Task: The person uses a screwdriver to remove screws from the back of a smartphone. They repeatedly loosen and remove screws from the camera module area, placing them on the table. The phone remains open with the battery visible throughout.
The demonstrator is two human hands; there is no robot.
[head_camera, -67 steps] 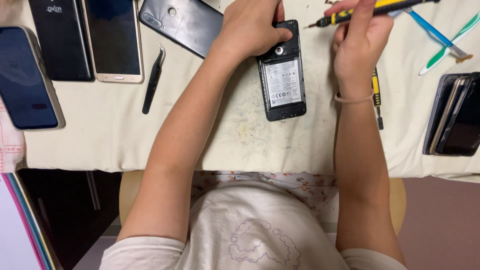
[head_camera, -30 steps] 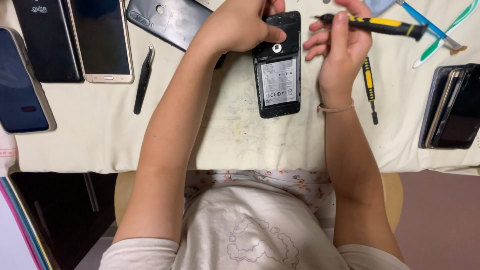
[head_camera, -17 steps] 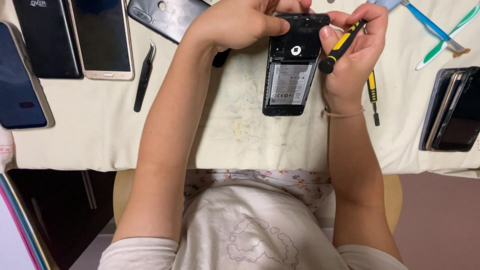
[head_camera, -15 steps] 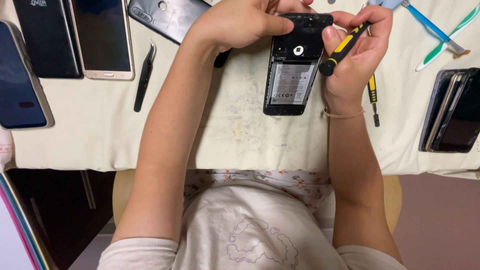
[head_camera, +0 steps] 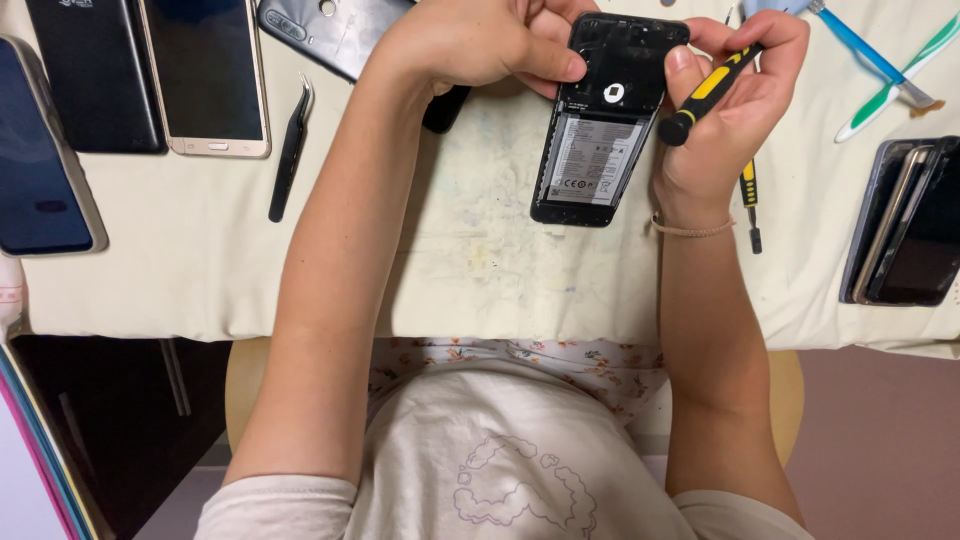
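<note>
A black phone (head_camera: 600, 130) with its back cover off, battery showing, is held tilted above the cream cloth-covered table (head_camera: 480, 270). My left hand (head_camera: 470, 45) grips its left edge, thumb on the rim. My right hand (head_camera: 725, 110) grips the phone's right edge and also holds a yellow-and-black screwdriver (head_camera: 705, 85) across its fingers, tip pointing up and away.
Left of me lie several phones (head_camera: 205, 75), a blue-screened one (head_camera: 40, 150) and black tweezers (head_camera: 290, 150). A dark phone back (head_camera: 330, 30) lies at the top. A second screwdriver (head_camera: 750, 200), two toothbrushes (head_camera: 880, 55) and stacked phones (head_camera: 905, 220) lie at right.
Both hands have lifted the open phone off the table and tilted it. The screwdriver swung from pointing sideways over the table to lying along my right fingers beside the phone.
</note>
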